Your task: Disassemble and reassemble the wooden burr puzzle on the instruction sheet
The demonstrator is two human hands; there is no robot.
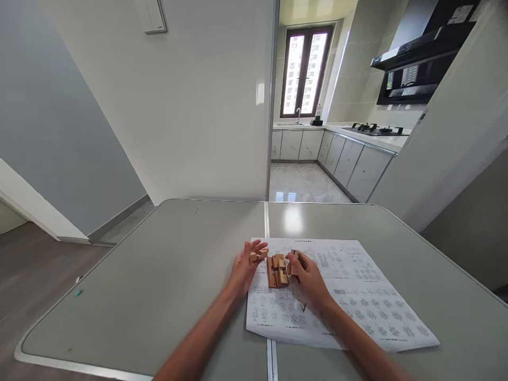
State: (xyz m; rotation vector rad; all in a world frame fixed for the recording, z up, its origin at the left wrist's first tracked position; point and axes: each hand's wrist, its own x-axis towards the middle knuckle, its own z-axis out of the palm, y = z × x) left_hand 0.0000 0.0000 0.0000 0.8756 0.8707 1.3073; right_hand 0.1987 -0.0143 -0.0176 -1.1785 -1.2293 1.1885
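A partly joined wooden block puzzle (277, 271) rests on a large printed sheet (381, 312), between my two hands. My left hand (243, 267) is just left of it, with a light notched wooden piece (259, 255) held between thumb and fingers. To the right of the puzzle, my right hand (307, 275) is closed with its fingers pinched together. A small wooden piece (294, 253) shows at those fingertips, mostly covered by them. The sheet carries rows of small line diagrams and captions.
The grey folding table (159, 296) has a metal seam (270, 360) down its middle, passing under the sheet. A small green bit (78, 292) lies near the left edge. Beyond the table stand a white wall panel (206, 106) and a kitchen with cabinets (309, 144).
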